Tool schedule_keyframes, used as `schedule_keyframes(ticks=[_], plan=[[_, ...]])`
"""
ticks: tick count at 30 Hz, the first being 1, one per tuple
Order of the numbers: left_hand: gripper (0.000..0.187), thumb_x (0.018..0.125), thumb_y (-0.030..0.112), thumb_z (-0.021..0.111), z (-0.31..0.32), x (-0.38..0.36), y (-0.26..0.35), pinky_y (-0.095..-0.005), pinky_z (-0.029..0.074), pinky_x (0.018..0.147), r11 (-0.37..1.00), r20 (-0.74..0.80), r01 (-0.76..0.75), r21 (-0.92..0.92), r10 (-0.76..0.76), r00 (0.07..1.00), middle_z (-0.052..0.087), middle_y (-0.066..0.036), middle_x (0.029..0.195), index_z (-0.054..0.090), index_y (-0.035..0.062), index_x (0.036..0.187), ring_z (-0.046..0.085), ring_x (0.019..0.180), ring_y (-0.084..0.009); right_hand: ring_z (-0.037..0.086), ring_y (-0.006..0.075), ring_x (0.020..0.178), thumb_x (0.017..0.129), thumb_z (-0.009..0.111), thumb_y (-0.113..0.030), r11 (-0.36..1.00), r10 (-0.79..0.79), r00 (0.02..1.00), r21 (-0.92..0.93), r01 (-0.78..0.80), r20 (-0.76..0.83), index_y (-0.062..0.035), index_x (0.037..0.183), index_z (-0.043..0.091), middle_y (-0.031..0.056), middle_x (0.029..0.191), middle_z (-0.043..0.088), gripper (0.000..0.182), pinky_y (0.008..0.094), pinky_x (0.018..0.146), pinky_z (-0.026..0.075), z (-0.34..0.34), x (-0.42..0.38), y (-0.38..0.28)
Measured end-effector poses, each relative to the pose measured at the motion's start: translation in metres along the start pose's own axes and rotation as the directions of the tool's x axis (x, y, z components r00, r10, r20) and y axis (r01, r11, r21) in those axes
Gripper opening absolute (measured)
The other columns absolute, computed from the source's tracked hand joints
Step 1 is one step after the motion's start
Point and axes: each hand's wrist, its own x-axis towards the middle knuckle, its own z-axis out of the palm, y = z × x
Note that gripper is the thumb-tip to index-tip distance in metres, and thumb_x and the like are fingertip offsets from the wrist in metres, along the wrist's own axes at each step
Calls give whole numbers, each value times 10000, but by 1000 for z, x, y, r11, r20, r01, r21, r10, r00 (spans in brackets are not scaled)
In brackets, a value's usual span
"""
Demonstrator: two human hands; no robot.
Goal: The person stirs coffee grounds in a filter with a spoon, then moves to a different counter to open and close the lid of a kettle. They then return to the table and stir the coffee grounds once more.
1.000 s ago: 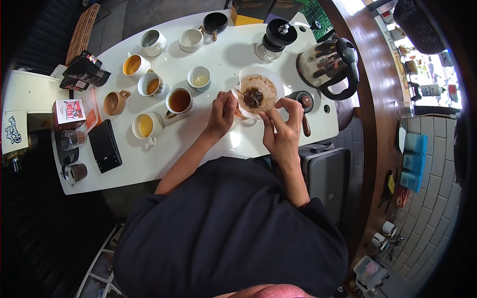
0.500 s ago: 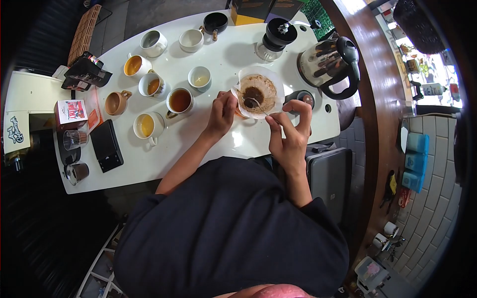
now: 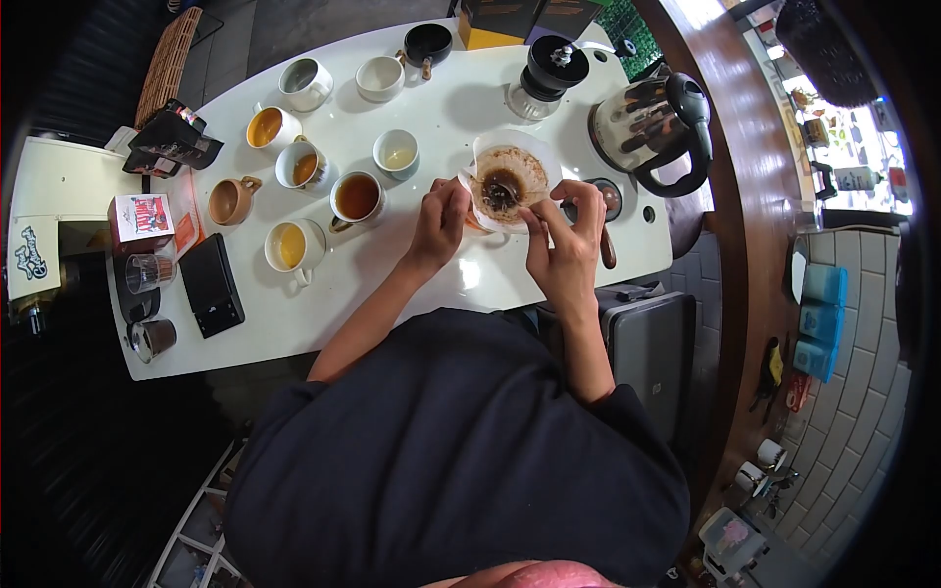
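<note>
A white paper coffee filter stands open near the table's front, its walls smeared with brown grounds. Dark wet coffee lies at its bottom. My left hand is closed at the filter's left edge, thumb and fingers pinching the paper. At the lower right rim, my right hand pinches a thin spoon whose end dips into the coffee; most of its handle is hidden by my fingers. Under the filter, only a bit of an orange-tinted holder shows.
Several cups stand to the left, including a dark tea-coloured one and a yellow one. A hand grinder and a glass kettle stand behind and right. A black scale lies left.
My right hand has shifted slightly left and up with the spoon, its fingers more curled. The coffee looks more stirred and shiny. My left hand stays at the filter's edge.
</note>
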Motion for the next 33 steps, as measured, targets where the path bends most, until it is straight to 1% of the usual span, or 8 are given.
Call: schedule_keyframes(ticks=[5,7,17,20,22,26,28,33], plan=[[316,1033,219,447,0,0,-2,-375,409,742,999,-8,-32,-15,32,999,509,-94,703,497,18,794,446,778,-237,508,303,977,820,747,-118,999,-10,1000,-33,10,-11,-66,879,674,100,1055,536,108,434,871,389,-1,1,-1],[326,1038,230,448,-1,0,-2,-376,407,739,1000,24,26,6,-27,999,509,-93,703,495,21,792,446,779,-237,509,304,980,820,750,-123,999,-8,1000,-50,6,-24,-66,880,676,99,1052,536,111,432,873,390,-1,1,1],[313,1038,214,448,-1,1,3,-377,403,733,998,33,57,7,-57,998,506,-91,696,509,14,804,445,774,-236,521,303,993,823,768,-153,995,-46,996,-90,40,-71,-76,872,675,99,1046,536,130,444,884,391,-14,6,-1],[305,1035,201,445,0,2,3,-379,403,731,999,7,-37,-9,37,999,508,-91,696,510,11,805,445,770,-236,526,303,999,826,769,-154,992,-82,994,-102,75,-70,-79,875,671,96,1042,537,132,445,882,396,-15,6,-1],[297,1033,189,441,-1,2,6,-381,402,729,999,30,46,15,-46,998,506,-95,694,511,11,806,445,763,-240,530,306,993,827,767,-150,994,-76,997,-83,74,-28,-74,878,663,97,1044,538,139,444,875,401,-9,6,0],[296,1033,187,440,1,1,4,-383,399,727,1000,16,27,16,-27,1000,501,-99,692,512,11,806,447,757,-241,532,308,992,827,764,-141,996,-75,997,-47,74,-12,-66,877,654,100,1050,538,142,445,871,403,1,1,-3],[295,1034,183,437,1,2,4,-384,399,728,999,-5,-40,3,40,999,499,-100,691,515,11,808,446,756,-241,535,310,988,827,759,-129,999,-53,999,-9,53,-9,-60,867,646,104,1049,540,138,445,871,403,3,-1,-5],[292,1036,179,433,0,2,7,-382,398,731,1000,7,-17,18,17,1000,502,-101,692,519,10,814,442,752,-243,537,310,974,829,744,-100,998,-59,998,24,59,0,-53,865,645,109,1046,539,116,438,866,404,1,-5,-7]])
